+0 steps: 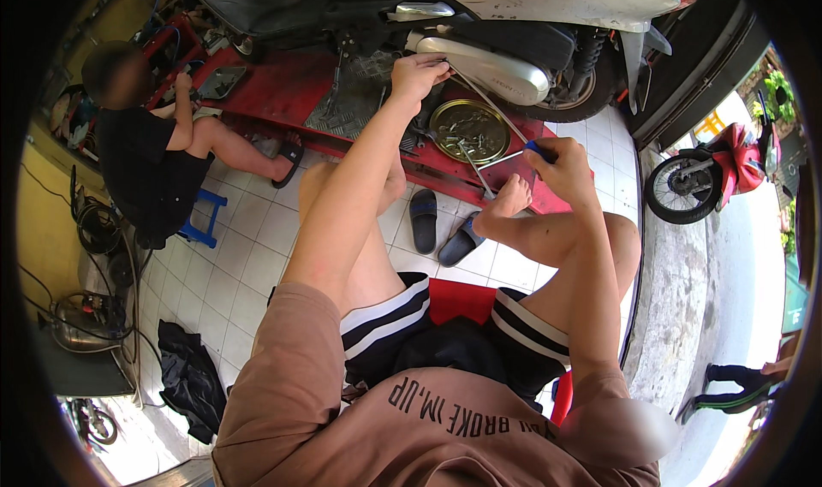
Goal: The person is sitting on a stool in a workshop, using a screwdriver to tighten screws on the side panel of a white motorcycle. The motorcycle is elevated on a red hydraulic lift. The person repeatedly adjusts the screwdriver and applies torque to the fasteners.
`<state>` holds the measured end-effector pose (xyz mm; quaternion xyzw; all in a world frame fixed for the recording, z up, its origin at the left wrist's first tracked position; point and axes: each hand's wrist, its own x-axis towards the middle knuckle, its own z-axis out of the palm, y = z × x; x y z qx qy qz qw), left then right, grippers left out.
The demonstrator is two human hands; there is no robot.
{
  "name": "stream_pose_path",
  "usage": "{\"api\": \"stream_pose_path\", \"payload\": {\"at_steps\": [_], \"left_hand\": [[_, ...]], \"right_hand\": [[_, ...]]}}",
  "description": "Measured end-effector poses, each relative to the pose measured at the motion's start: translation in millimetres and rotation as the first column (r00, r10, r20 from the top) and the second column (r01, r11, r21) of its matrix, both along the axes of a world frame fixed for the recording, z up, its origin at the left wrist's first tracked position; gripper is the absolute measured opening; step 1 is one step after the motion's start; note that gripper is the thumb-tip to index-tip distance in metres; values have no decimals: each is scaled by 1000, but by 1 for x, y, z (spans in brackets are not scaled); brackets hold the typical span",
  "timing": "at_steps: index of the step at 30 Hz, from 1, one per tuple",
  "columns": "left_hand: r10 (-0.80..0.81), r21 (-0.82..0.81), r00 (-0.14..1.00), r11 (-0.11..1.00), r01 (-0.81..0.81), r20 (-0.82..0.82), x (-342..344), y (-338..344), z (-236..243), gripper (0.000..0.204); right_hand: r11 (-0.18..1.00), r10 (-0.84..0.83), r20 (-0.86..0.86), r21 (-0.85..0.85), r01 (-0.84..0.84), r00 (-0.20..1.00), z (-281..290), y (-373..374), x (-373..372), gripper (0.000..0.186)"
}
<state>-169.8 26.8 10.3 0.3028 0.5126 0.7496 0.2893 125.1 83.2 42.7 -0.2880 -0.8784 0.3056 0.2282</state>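
Note:
My left hand (418,80) reaches to the lower edge of the scooter's silver engine cover (505,76). Its fingers are pinched together at the far end of a long thin metal rod (488,102); what they grip is too small to make out. My right hand (561,169) is closed around a blue handle (538,150), where the rod ends; together they look like a long screwdriver. A metal T-shaped wrench (476,172) reaches toward the right hand, and I cannot tell if it is held too. Just left of it, a round gold tray (445,126) holds small metal parts.
The scooter stands on a red platform (282,89) with loose tools. My bare foot (511,194) rests on its edge, near black slippers (424,222). At left a person (141,145) sits on a blue stool (205,217). A red motorbike (736,170) is parked outside, right.

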Motion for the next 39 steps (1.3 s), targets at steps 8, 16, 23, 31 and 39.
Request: {"api": "stream_pose_path", "payload": {"at_steps": [8, 16, 23, 31, 39], "left_hand": [[169, 8, 971, 985, -170, -166, 10, 21, -2, 19], [128, -341, 790, 852, -397, -599, 68, 102, -30, 57], [-71, -499, 961, 863, -77, -269, 112, 153, -32, 81], [-26, -414, 998, 910, 0, -55, 100, 173, -31, 86], [-112, -360, 991, 924, 132, 75, 93, 189, -44, 72]], "right_hand": [[987, -10, 40, -160, 17, 999, -4, -1, -5, 30], [643, -261, -109, -760, 89, 959, -28, -2, -14, 30], [680, -405, -115, -701, 215, 907, -52, 25, -21, 26], [847, -352, -32, -436, 303, 936, -52, 48, -36, 29], [915, -364, -26, -196, 353, 931, -58, 53, -47, 27]]}}
